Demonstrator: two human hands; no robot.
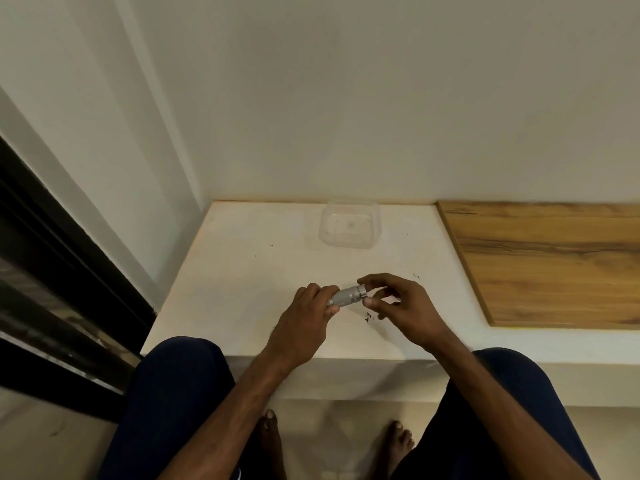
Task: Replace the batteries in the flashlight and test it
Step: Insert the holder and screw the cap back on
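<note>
Knees in dark navy trousers frame the near edge of a white stone-like slab. Small silver ribbed metal flashlight is held level just over the slab, mid-frame. Left hand grips its 8 o'clock end, fingers curled round the barrel. Right hand pinches the ringed 2 o'clock end, possibly a cap, between thumb and forefinger. Clear square plastic tub sits at 12 o'clock, well apart. Brown wood-grain board lies at 3 o'clock.
</note>
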